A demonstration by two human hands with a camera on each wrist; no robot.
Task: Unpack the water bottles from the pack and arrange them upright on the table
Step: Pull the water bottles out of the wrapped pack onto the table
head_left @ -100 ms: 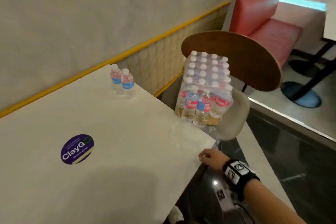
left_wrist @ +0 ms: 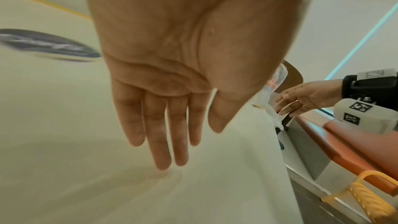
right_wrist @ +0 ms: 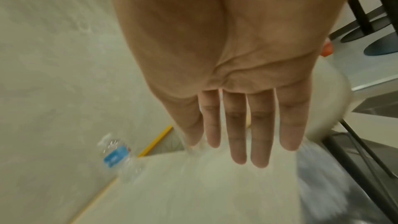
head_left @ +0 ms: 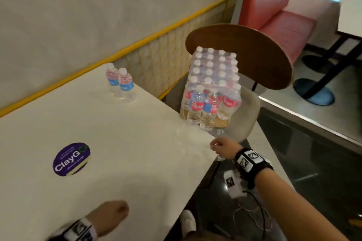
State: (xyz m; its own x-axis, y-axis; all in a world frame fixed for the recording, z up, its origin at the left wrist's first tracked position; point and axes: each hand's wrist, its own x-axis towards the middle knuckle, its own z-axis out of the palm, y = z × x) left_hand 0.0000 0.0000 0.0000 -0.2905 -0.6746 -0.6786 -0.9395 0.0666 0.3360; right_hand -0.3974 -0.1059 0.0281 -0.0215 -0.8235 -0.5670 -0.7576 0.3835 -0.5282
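The left hand (head_left: 109, 215) hovers low over the near end of the table (head_left: 121, 135), fingers straight and empty. At the table's right corner the right hand (head_left: 223, 147) reaches out flat, holding nothing. Beyond that corner the pack (head_left: 211, 88) sits on a chair (head_left: 244, 119), mostly full. Two bottles (head_left: 120, 82) stand upright at the table's far edge. Next, I'd guess: pull another bottle from the pack's torn front.
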